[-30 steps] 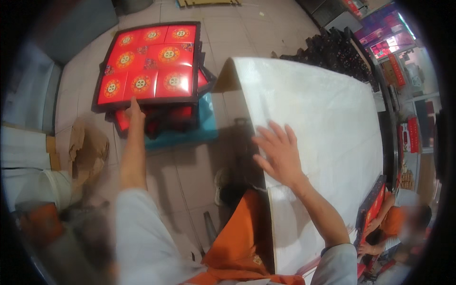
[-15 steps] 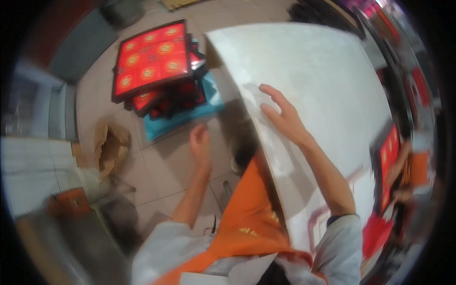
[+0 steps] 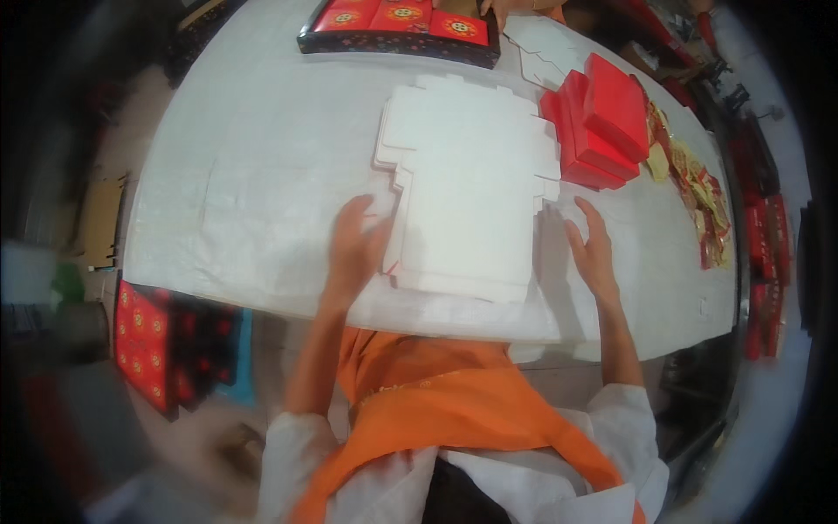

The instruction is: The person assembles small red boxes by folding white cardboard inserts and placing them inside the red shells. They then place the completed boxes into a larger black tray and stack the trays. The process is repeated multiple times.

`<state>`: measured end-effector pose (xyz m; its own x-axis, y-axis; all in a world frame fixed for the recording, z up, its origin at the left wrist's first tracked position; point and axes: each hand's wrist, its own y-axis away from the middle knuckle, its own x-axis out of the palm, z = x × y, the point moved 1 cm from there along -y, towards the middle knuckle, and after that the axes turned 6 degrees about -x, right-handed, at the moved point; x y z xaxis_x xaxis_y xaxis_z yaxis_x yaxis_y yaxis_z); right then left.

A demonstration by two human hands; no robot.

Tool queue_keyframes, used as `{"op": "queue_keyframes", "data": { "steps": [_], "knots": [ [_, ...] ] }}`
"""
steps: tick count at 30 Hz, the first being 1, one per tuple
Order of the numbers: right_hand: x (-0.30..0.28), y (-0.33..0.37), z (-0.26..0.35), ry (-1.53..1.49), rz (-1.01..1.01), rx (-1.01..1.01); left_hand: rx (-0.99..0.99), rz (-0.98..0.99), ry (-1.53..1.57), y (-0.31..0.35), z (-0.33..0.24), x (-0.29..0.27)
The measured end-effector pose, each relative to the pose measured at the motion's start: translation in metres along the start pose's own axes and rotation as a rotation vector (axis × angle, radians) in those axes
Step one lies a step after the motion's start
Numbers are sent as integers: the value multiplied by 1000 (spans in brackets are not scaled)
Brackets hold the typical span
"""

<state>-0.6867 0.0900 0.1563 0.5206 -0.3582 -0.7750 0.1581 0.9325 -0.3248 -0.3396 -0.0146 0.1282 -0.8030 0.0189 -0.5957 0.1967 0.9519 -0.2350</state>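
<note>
Stack [image 3: 463,192] of flat white card blanks, one, lies on the table [image 3: 253,166] between left hand [image 3: 353,249] and right hand [image 3: 595,249]. Edges step out of line on the left side, so several sheets; exact number cannot be told. Notches and tabs show along the outline.

Hands: two, both unclenched, grasping nothing. Left hand sits at the stack's near left edge, slightly blurred, fingers pointing away from the body; contact with the card cannot be told. Right hand stands apart from the stack, just beside its right edge, thumb and fingers spread.

Beyond right hand: red boxes [image 3: 618,109], at least three, piled askew against the stack's right side. Farther right, along the table edge, gold-and-red packets [image 3: 701,196], many, too overlapped to count.

Well beyond both hands: one dark tray [image 3: 401,45], three red packs [image 3: 403,15] with round gold emblems plain in it, picture edge cutting off the rest. At its right end, one co-worker's hand [image 3: 497,9]; near that, a smaller lot of white card [image 3: 543,44].

Below left hand, out to the left: red-faced pile [image 3: 144,341], one, blue sheet [image 3: 243,358] beside it. Orange apron [image 3: 436,393], one, between the forearms.
</note>
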Motion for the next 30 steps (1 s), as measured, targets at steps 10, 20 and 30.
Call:
{"op": "queue_keyframes", "data": {
  "steps": [10,20,30],
  "knots": [
    [71,7,31,-379,63,78,-255,128,-216,0,-47,48],
    [79,12,27,-404,70,25,-466,75,-236,-9,-61,46],
    [76,10,23,-452,-59,63,-371,140,-23,-12,-57,39]
  ]
}}
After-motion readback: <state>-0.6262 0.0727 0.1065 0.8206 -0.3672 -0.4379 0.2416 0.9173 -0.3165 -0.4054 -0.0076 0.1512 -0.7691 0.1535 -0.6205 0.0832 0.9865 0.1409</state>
